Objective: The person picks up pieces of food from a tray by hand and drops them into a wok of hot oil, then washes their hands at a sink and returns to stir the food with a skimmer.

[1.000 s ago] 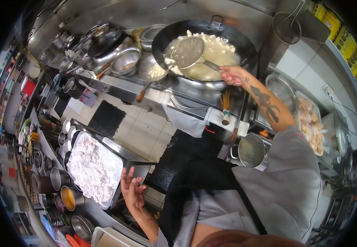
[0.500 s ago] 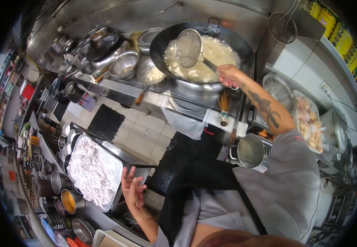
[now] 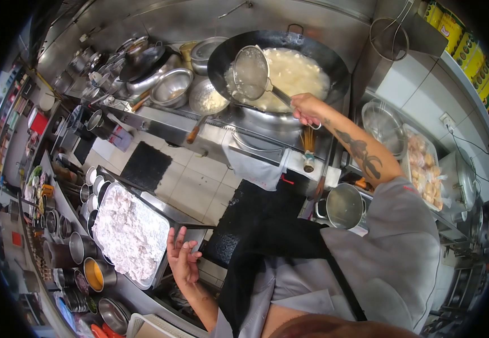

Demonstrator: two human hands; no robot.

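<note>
My right hand point(image 3: 307, 109) is closed round the handle of a round mesh strainer point(image 3: 251, 65). The strainer's bowl is held over the left side of a big black wok point(image 3: 337, 59). Pale pieces lie in the bubbling, cloudy liquid point(image 3: 303, 73) inside the wok. Lower down, my left hand point(image 3: 183, 259) hangs in the air with its fingers apart and nothing in them. Beside it is a metal tray point(image 3: 161, 226) heaped with white, flour-coated pieces point(image 3: 126, 236).
Left of the wok are a perforated ladle point(image 3: 204, 101) with white bits and a metal bowl point(image 3: 171, 87). A bamboo brush point(image 3: 308, 149) sits at the stove's front edge. A pot point(image 3: 343, 207) stands on the right, near bagged food point(image 3: 423, 166). Black mats point(image 3: 148, 167) cover parts of the floor.
My right hand has shifted a little left, carrying the strainer left and slightly down. More of the liquid's surface shows. My left hand stays about where it was.
</note>
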